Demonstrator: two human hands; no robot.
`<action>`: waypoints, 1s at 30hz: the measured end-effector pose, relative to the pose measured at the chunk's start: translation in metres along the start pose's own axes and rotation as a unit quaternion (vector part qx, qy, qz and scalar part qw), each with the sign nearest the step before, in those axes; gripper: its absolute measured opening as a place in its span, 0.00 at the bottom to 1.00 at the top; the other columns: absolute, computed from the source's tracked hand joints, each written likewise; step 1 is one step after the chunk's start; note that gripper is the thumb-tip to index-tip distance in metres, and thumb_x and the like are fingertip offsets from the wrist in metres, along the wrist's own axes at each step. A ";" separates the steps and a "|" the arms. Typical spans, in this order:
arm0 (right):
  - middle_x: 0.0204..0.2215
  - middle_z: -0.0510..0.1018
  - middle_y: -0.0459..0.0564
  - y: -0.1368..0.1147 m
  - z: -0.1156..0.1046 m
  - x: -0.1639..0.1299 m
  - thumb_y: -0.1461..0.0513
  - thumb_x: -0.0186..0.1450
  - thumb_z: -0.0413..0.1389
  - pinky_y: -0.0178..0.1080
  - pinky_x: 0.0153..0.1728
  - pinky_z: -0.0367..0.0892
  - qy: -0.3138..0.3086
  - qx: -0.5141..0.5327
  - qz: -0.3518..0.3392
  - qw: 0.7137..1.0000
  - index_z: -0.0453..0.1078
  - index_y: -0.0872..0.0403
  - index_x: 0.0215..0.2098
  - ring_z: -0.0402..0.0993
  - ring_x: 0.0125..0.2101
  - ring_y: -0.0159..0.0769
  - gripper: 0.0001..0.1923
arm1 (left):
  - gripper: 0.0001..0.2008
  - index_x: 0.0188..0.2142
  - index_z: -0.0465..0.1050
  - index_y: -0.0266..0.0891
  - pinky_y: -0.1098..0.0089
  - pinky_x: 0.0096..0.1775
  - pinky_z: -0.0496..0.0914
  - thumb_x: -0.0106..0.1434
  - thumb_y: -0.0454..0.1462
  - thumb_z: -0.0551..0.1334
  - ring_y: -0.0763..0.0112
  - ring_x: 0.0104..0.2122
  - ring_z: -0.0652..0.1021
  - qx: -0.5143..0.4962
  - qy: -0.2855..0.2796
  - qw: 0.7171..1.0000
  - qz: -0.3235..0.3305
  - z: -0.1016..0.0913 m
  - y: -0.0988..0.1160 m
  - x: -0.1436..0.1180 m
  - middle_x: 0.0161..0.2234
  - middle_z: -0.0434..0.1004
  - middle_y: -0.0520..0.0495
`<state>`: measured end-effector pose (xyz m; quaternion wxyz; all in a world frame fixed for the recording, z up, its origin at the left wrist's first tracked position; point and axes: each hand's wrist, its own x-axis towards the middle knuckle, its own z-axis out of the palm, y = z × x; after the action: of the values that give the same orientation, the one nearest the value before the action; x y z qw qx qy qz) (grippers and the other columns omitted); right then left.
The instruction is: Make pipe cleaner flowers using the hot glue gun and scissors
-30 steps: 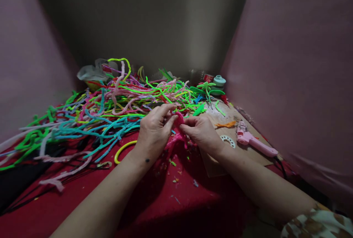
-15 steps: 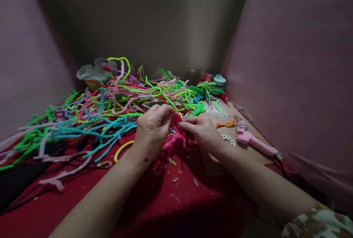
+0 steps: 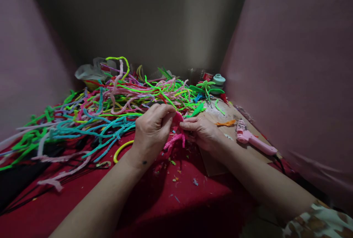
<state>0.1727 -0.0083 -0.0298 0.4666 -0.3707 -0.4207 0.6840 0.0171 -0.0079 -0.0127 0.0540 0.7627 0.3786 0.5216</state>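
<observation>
Item: pink pipe cleaner piece, held just above the red table, directly in front of the large heap of pipe cleaners.

Left hand: fingers pinched closed on the top of the pink piece.
Right hand: fingers closed on the same piece from the other side, the two hands nearly touching.

Right of the heap: cardboard sheet carrying a pink glue gun, an orange scrap and green leaf shapes.
Near side of the heap: yellow ring; small cuttings on the cloth.

Handling note: the bend would likely go best with short, firm pinches close to the fold, loose ends kept clear of the heap.
</observation>
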 end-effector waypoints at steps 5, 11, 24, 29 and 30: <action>0.14 0.70 0.40 0.002 -0.001 0.002 0.64 0.41 0.68 0.28 0.16 0.53 0.044 0.058 0.037 0.997 0.70 0.57 0.20 0.61 0.15 0.22 0.12 | 0.06 0.30 0.72 0.39 0.73 0.33 0.67 0.60 0.31 0.57 0.74 0.29 0.74 -0.014 0.003 1.000 0.012 0.000 0.000 -0.001 0.28 0.74 0.51; 0.14 0.70 0.39 0.001 0.000 0.001 0.65 0.40 0.68 0.29 0.15 0.51 0.056 0.059 0.043 0.996 0.70 0.57 0.19 0.60 0.14 0.22 0.12 | 0.06 0.32 0.71 0.40 0.72 0.33 0.68 0.60 0.32 0.56 0.73 0.29 0.74 -0.020 -0.005 1.000 -0.003 -0.002 0.003 -0.002 0.28 0.75 0.51; 0.16 0.71 0.42 0.001 0.003 -0.007 0.58 0.48 0.66 0.32 0.23 0.57 0.091 -0.097 -0.162 0.978 0.76 0.58 0.24 0.59 0.18 0.23 0.10 | 0.05 0.36 0.70 0.40 0.73 0.33 0.71 0.59 0.33 0.59 0.75 0.27 0.76 -0.077 -0.003 0.996 -0.033 0.000 0.006 -0.003 0.30 0.75 0.52; 0.23 0.76 0.46 -0.001 0.002 -0.007 0.57 0.50 0.65 0.35 0.29 0.62 0.135 -0.123 -0.215 0.959 0.77 0.55 0.27 0.66 0.24 0.29 0.09 | 0.26 0.55 0.58 0.46 0.75 0.28 0.71 0.57 0.32 0.61 0.78 0.25 0.76 -0.168 -0.002 0.982 -0.089 0.000 0.009 -0.001 0.35 0.74 0.51; 0.23 0.77 0.46 -0.001 0.001 -0.007 0.58 0.51 0.64 0.36 0.30 0.63 0.145 -0.143 -0.234 0.950 0.77 0.55 0.27 0.67 0.25 0.30 0.09 | 0.26 0.55 0.58 0.46 0.75 0.28 0.71 0.57 0.32 0.61 0.78 0.25 0.75 -0.169 0.010 0.981 -0.097 0.000 0.009 0.000 0.35 0.74 0.51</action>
<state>0.1741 -0.0154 -0.0272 0.6118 -0.4202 -0.5170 0.4265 0.0212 -0.0144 -0.0087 0.2286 0.6970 0.3581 0.5777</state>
